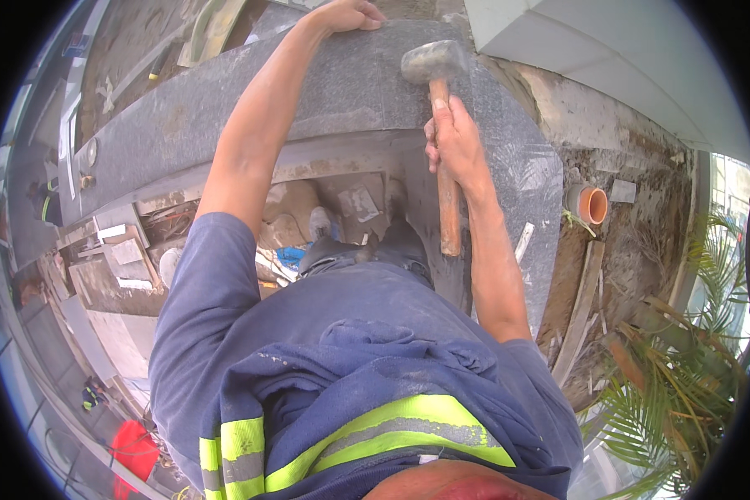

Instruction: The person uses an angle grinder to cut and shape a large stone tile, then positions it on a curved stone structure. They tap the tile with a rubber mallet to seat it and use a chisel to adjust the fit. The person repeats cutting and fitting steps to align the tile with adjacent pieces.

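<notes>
I see mallet head [435,62] matt, scuffed, can't tell rubber from metal; handle [448,212] worn bare wood. Grey slab [333,87] looks like speckled stone, matt, dusty. I read shirt [342,292] as soft matt cloth, orange pipe [593,205] as smooth plastic, plank [579,310] as rough wood.

orange round plastic pipe [593,205] | brown soil strip [665,198], left edge || green feathery palm fronds [668,410] | strip's near right corner

Outdoor construction site. Orange pipe [592,205] in bare soil [654,200]; grey stone slab [521,179] and hammer [448,204] left of it, loose plank [580,308] just below, palm fronds [671,396] lower right, scrap timber [104,283] far left.
</notes>
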Demonstrator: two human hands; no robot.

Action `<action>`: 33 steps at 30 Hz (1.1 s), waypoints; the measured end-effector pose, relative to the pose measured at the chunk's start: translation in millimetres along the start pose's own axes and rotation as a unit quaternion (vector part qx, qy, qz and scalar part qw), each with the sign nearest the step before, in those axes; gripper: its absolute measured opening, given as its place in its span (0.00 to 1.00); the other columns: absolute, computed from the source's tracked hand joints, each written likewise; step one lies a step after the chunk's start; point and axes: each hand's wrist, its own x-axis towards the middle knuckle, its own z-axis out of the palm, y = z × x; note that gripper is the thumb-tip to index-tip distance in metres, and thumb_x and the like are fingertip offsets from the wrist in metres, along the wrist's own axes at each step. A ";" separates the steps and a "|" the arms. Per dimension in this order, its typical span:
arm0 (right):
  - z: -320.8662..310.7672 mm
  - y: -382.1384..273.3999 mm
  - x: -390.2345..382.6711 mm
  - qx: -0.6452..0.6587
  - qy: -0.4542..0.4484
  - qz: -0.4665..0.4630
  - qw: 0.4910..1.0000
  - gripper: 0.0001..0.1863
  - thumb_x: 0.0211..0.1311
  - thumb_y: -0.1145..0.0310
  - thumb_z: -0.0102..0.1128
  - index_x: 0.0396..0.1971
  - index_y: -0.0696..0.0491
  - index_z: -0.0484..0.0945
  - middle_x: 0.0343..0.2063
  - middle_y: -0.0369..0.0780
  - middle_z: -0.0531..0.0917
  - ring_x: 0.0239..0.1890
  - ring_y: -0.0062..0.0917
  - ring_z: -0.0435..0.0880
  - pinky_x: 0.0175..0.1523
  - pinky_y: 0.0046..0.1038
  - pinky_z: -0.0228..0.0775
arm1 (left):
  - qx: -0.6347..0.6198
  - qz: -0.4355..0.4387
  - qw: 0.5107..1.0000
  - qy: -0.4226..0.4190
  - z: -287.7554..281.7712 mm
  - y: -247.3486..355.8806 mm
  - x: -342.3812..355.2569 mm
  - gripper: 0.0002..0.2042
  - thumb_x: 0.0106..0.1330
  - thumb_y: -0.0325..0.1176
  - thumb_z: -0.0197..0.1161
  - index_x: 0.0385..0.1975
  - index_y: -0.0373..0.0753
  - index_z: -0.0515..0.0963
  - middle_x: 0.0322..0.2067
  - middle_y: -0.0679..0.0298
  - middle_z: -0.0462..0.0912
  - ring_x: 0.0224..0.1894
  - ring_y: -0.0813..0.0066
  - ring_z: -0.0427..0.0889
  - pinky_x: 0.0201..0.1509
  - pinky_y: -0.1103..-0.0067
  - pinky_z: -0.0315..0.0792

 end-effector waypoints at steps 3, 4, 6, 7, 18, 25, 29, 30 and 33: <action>-1.9 8.6 -4.4 0.029 -0.004 0.002 1.000 0.18 0.92 0.51 0.45 0.50 0.52 0.71 0.30 0.34 0.76 0.20 0.16 0.75 0.22 0.25 0.72 | 0.002 -0.001 1.000 -0.019 0.3 2.6 -5.9 0.16 0.72 0.36 0.73 0.56 0.37 0.92 0.49 0.57 0.96 0.52 0.66 0.91 0.60 0.66 0.82; -2.1 8.7 -4.8 0.038 -0.008 -0.002 0.999 0.18 0.92 0.51 0.45 0.50 0.51 0.71 0.30 0.34 0.76 0.19 0.15 0.74 0.22 0.25 0.72 | 0.006 -0.002 1.000 -0.023 -4.4 0.9 -6.2 0.17 0.73 0.37 0.72 0.56 0.37 0.92 0.49 0.56 0.96 0.52 0.65 0.91 0.61 0.66 0.82; 0.5 6.5 -16.1 0.039 -0.020 0.013 0.999 0.17 0.92 0.51 0.45 0.51 0.51 0.71 0.29 0.33 0.75 0.19 0.15 0.74 0.22 0.25 0.72 | 0.022 -0.031 0.999 -0.017 -2.8 -3.3 0.5 0.19 0.76 0.40 0.70 0.62 0.40 0.87 0.57 0.55 0.92 0.62 0.58 0.87 0.71 0.61 0.76; 0.0 6.3 -23.4 0.040 -0.028 0.020 0.999 0.17 0.92 0.51 0.45 0.52 0.51 0.71 0.29 0.33 0.75 0.19 0.15 0.74 0.22 0.25 0.72 | 0.030 -0.047 0.998 -0.013 0.5 -2.4 6.9 0.21 0.78 0.42 0.68 0.65 0.42 0.85 0.61 0.54 0.90 0.66 0.54 0.85 0.76 0.59 0.73; -26.6 42.6 -127.2 0.113 0.044 0.031 0.992 0.17 0.92 0.55 0.48 0.61 0.52 0.74 0.29 0.34 0.76 0.18 0.13 0.74 0.20 0.22 0.69 | 0.382 0.273 0.874 0.122 161.5 147.8 -49.9 0.27 0.87 0.44 0.53 0.82 0.46 0.67 0.81 0.62 0.70 0.85 0.59 0.62 0.89 0.46 0.53; -48.9 53.6 -137.4 0.081 0.130 0.001 0.988 0.14 0.91 0.57 0.49 0.52 0.53 0.73 0.30 0.35 0.76 0.19 0.14 0.75 0.19 0.23 0.69 | 0.384 0.246 0.882 0.117 181.5 152.0 -86.4 0.28 0.88 0.46 0.51 0.84 0.47 0.65 0.84 0.64 0.66 0.87 0.61 0.59 0.90 0.45 0.49; -55.4 40.6 -118.3 0.000 0.149 0.006 0.989 0.15 0.91 0.56 0.50 0.51 0.54 0.74 0.28 0.35 0.78 0.19 0.15 0.76 0.21 0.25 0.72 | 0.331 0.242 0.901 0.140 180.5 137.3 -101.2 0.28 0.87 0.46 0.51 0.83 0.49 0.66 0.83 0.63 0.67 0.87 0.60 0.61 0.88 0.42 0.51; -56.6 35.3 -111.9 -0.025 0.152 -0.001 0.988 0.16 0.91 0.55 0.51 0.51 0.55 0.74 0.28 0.35 0.79 0.19 0.16 0.77 0.21 0.26 0.72 | 0.312 0.239 0.907 0.153 178.1 134.0 -101.6 0.27 0.87 0.47 0.52 0.83 0.50 0.67 0.83 0.62 0.67 0.86 0.59 0.61 0.87 0.40 0.53; -53.8 25.6 -94.1 -0.087 0.147 -0.019 0.985 0.17 0.90 0.54 0.52 0.53 0.55 0.75 0.27 0.35 0.80 0.20 0.17 0.78 0.23 0.28 0.73 | 0.369 0.161 0.897 0.184 169.4 133.6 -110.7 0.27 0.87 0.47 0.53 0.82 0.51 0.67 0.82 0.56 0.68 0.86 0.54 0.63 0.85 0.36 0.52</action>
